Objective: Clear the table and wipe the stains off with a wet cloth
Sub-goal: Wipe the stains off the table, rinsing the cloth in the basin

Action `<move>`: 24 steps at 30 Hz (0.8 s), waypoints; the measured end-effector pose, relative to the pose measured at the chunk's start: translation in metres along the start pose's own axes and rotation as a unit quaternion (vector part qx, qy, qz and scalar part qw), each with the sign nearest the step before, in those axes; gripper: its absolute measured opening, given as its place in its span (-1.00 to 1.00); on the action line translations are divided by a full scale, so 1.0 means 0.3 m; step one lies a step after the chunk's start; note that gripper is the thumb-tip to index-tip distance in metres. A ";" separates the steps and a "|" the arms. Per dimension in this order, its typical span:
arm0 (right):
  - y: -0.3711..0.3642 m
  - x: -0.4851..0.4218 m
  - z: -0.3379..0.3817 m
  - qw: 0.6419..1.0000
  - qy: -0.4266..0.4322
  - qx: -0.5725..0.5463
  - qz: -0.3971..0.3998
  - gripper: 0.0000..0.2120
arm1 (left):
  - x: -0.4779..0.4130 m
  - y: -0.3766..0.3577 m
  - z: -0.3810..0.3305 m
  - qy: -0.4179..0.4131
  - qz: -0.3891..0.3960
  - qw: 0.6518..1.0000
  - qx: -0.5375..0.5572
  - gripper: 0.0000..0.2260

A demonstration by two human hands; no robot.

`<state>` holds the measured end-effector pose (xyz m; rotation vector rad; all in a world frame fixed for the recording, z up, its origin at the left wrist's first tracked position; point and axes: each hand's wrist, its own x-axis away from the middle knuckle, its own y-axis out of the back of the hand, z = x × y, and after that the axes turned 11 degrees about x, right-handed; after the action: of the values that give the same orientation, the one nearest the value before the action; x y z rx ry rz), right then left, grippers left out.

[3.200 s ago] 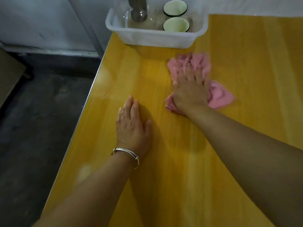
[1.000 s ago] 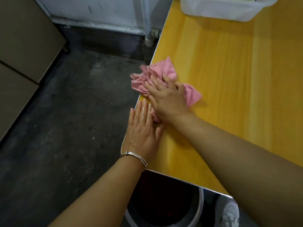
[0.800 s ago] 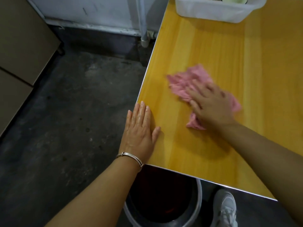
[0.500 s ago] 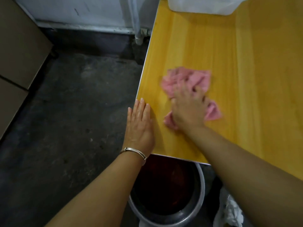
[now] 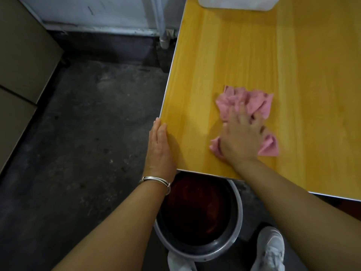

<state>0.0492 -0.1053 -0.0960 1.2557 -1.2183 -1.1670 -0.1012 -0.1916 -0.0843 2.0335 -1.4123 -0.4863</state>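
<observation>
A crumpled pink cloth (image 5: pixel 244 100) lies on the yellow wooden table (image 5: pixel 224 55) near its front left corner. My right hand (image 5: pixel 241 136) presses flat on top of the cloth, fingers spread over it. My left hand (image 5: pixel 159 148), with a silver bangle at the wrist, rests against the table's left edge at the corner, fingers together and holding nothing. The tabletop around the cloth looks shiny, and I see no clear stains on it.
A white plastic tub (image 5: pixel 236 3) stands at the table's far edge, mostly cut off. A round metal bin (image 5: pixel 232 245) with a dark inside sits on the floor under the table's front corner. White shoes (image 5: pixel 270 249) show below. A pipe (image 5: pixel 163 22) runs down the wall.
My right hand has slid the pink cloth to the right across the table, away from the left edge. My left hand has shifted off the tabletop onto the table's left edge.
</observation>
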 end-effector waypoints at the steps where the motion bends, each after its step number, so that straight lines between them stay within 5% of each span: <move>1: 0.001 0.021 0.064 0.999 0.036 -0.001 -0.017 -0.57 | 0.001 0.004 0.001 -0.001 -0.002 1.000 0.014 -0.45; 5: 0.009 0.175 0.237 0.962 0.269 -0.044 -0.006 -0.57 | 0.014 0.023 0.031 -0.053 -0.040 0.996 0.062 -0.48; 8: 0.008 0.153 0.180 0.929 0.367 -0.037 -0.033 -0.60 | 0.039 0.045 0.045 -0.063 -0.023 0.996 0.054 -0.47; 10: 0.003 0.105 0.106 0.935 0.351 -0.024 -0.051 -0.59 | 0.047 0.060 0.041 -0.051 0.002 0.998 0.044 -0.41; 14: 0.016 0.084 0.130 0.990 0.132 -0.049 0.020 -0.56 | 0.051 0.061 0.052 -0.036 0.015 0.999 -0.010 -0.35; 19: 0.013 0.197 0.249 0.936 0.345 -0.043 -0.044 -0.60 | 0.041 0.048 0.096 -0.060 -0.059 0.996 0.014 -0.52; 24: 0.003 0.159 0.121 0.914 0.397 -0.037 -0.071 -0.62 | 0.064 0.022 0.037 -0.039 -0.070 0.992 -0.102 -0.56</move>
<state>0.0143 -0.1540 -0.0966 1.5583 -0.4754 -0.6593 -0.1057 -0.2140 -0.0874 1.9726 -1.2145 -0.7457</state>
